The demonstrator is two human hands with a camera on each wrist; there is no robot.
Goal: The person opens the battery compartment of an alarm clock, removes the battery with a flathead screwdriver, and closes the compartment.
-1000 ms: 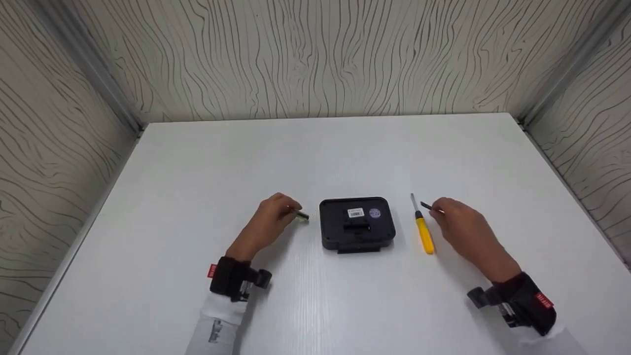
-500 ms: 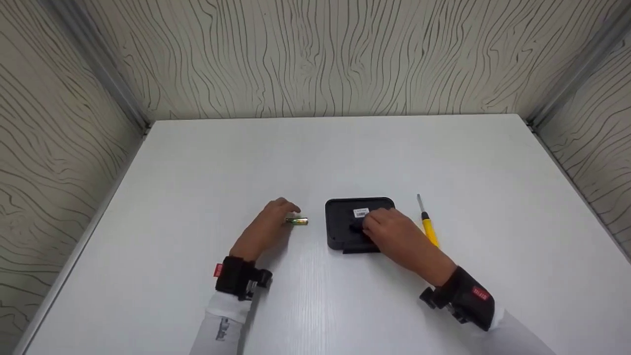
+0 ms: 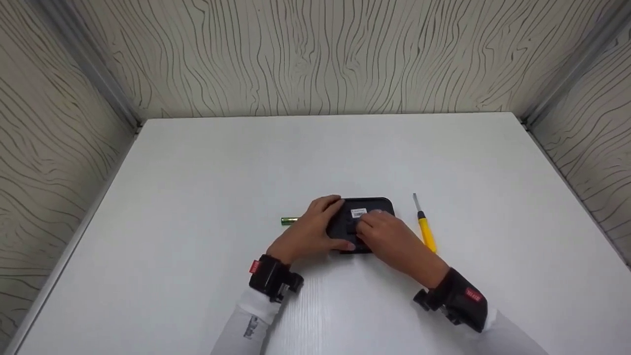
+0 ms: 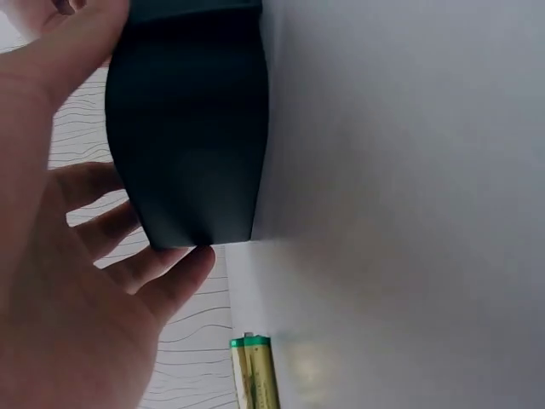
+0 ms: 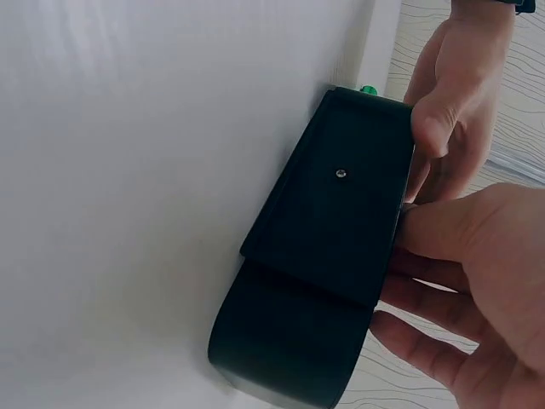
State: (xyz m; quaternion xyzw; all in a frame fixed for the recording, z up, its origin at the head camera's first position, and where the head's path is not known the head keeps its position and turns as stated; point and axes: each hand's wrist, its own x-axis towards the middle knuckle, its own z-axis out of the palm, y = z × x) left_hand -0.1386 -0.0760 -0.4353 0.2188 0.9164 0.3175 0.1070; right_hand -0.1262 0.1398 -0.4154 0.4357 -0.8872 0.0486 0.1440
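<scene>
A black box-shaped device (image 3: 378,203) lies on the white table with its labelled back up. My left hand (image 3: 309,231) holds its left end, thumb at the near edge and fingers at the far side. The fingertips of my right hand (image 3: 394,241) are curled down at the battery compartment in the middle of the back, on a small dark cover that they mostly hide. In the right wrist view, the device's side (image 5: 341,226) shows a screw. Two gold-and-green batteries (image 4: 254,371) lie beside the device, partly behind my left hand in the head view.
A screwdriver with a yellow handle (image 3: 426,234) lies just right of the device, near my right hand. Wood-patterned panels (image 3: 315,59) stand along the table's back and sides.
My right hand has come left from beside the screwdriver to the device's back with the small dark cover. My left hand has let go of the batteries and moved right onto the device.
</scene>
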